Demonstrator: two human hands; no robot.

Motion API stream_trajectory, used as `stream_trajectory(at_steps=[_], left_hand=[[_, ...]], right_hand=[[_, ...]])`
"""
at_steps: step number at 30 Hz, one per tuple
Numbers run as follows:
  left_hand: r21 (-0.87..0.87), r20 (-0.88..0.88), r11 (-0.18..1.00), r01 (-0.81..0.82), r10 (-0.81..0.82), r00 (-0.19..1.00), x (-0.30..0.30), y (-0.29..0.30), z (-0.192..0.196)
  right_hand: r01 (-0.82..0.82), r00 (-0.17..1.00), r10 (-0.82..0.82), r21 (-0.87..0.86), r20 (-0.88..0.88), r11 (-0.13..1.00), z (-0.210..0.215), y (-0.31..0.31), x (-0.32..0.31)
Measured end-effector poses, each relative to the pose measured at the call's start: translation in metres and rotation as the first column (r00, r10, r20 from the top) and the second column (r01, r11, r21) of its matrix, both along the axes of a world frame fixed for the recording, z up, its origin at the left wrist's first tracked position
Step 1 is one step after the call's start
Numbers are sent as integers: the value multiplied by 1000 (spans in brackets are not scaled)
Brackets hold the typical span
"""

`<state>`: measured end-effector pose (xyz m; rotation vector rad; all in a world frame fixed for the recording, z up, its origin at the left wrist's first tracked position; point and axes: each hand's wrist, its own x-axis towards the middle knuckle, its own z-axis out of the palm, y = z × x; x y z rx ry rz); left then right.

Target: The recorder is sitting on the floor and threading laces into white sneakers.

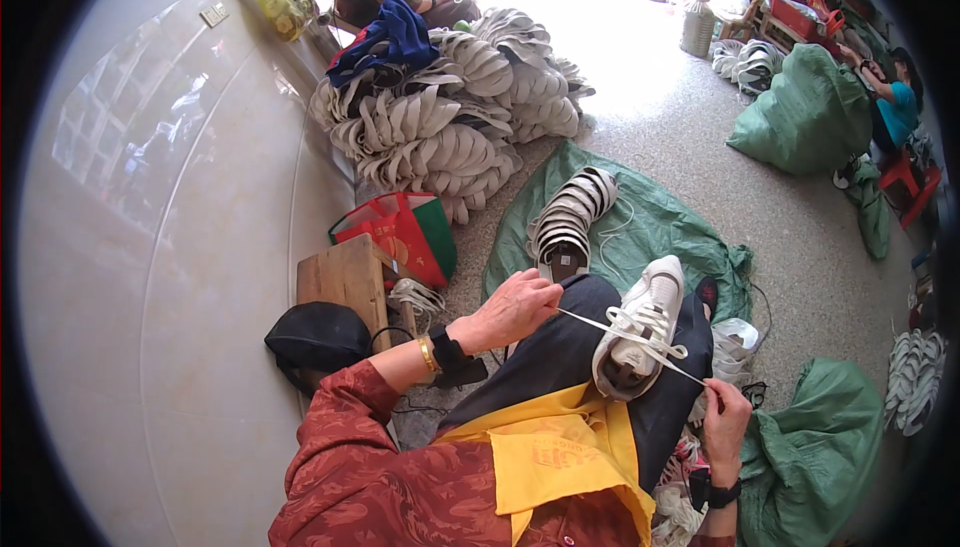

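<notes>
Both hands pinch one flat white shoelace (640, 347) — left hand (515, 309) closed on its end at ten o'clock, right hand (727, 417) closed at four o'clock — pulled taut across the white lace-up sneaker (640, 337) on the lap. Lacing looks midway; next pull needs even tension. Stacked white-and-black shoe uppers (570, 217) lie at twelve o'clock on green sacking (660, 222), clear of the hands.

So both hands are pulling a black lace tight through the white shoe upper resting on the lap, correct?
Not quite: the lace is white, not black, as the head view shows. The left hand and the right hand each pull one end of it taut, and it runs through the white shoe upper resting on the lap.
</notes>
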<state>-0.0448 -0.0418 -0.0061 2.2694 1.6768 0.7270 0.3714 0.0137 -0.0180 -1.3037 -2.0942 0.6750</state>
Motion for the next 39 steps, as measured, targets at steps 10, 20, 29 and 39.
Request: stream_trajectory(at_steps=[10, 20, 29, 39], left_hand=[[12, 6, 1000, 3, -3, 1000, -7, -9, 7], [-10, -10, 1000, -21, 21, 1000, -11, -14, 6], [3, -3, 1000, -18, 18, 1000, -14, -22, 15], [-10, -26, 999, -31, 31, 999, -16, -25, 17]], right_hand=[[19, 999, -18, -19, 40, 1000, 1, -3, 4], [35, 999, -35, -17, 7, 999, -3, -7, 7], [35, 999, -35, 67, 7, 997, -15, -8, 16], [62, 998, -62, 82, 1, 995, -13, -18, 19]])
